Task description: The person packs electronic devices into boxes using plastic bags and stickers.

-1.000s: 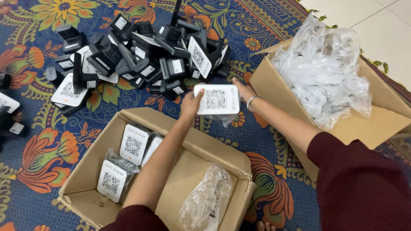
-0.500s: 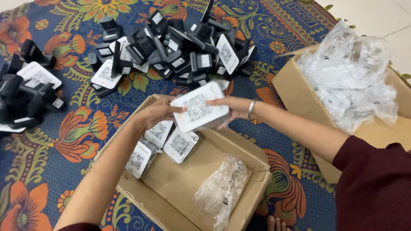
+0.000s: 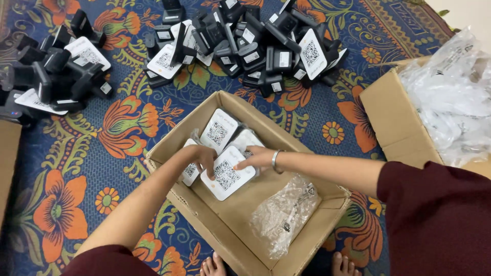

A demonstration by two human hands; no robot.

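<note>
Lowering one white rounded-square card with a black code pattern [image 3: 227,175] into the open brown cardboard box [image 3: 307,225], left hand [image 3: 204,156] and right hand [image 3: 255,157] both reaching inward, each grip grasping its upper edge. Leaning beside it, four similar cards; lying nearby, one clear plastic bag [image 3: 284,214].

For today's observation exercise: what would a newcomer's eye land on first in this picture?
Both hands, left hand and right hand, press a white coded card into the open cardboard box at centre. Behind it, a heap of black devices sprawls over the flowered rug.
</note>
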